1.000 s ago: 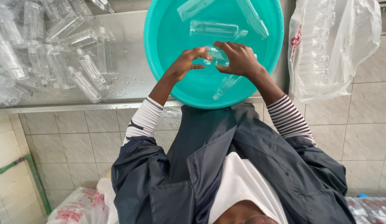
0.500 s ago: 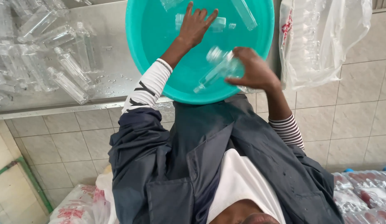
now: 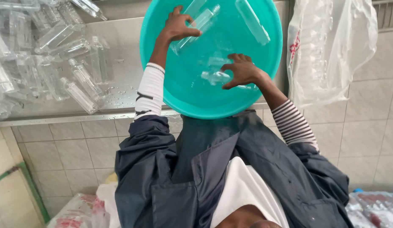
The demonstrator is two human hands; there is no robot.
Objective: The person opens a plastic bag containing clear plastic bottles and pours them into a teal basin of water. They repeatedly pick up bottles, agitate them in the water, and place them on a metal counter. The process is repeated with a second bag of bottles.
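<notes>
Since half a second ago: left hand (image 3: 178,25) shifted from the basin's far middle to its far-left rim area, now gripping a clear bottle (image 3: 195,28); right hand (image 3: 243,69) dropped from the near-right rim, where it held a bottle up, down toward the basin's centre.

Left fingers clenched round the lower body of the clear bottle, thumb across its front. Long axis diagonal: capped neck toward upper right, base toward lower left, near the palm. Sits inside the teal basin (image 3: 162,84), over the water.

Right fingers spread and curled, tips on a second small bottle (image 3: 217,77) lying low in the water, long axis roughly left to right. Grasped or merely touched: cannot tell through the water.

Surroundings: one more clear bottle (image 3: 252,22) lying at the far-right inside wall, axis slanting from upper left to lower right. Basin on a wet steel counter (image 3: 120,90). Heap of similar empty bottles (image 3: 57,55) left of the basin, well apart from both hands. Translucent plastic bag (image 3: 331,50) hanging just right of the basin. Tiled wall below the counter edge. Nothing between either hand and its bottle.

Appearance of the held bottle: transparent, slim, flat-sided, small neck, wet, colourless; teal showing through.
</notes>
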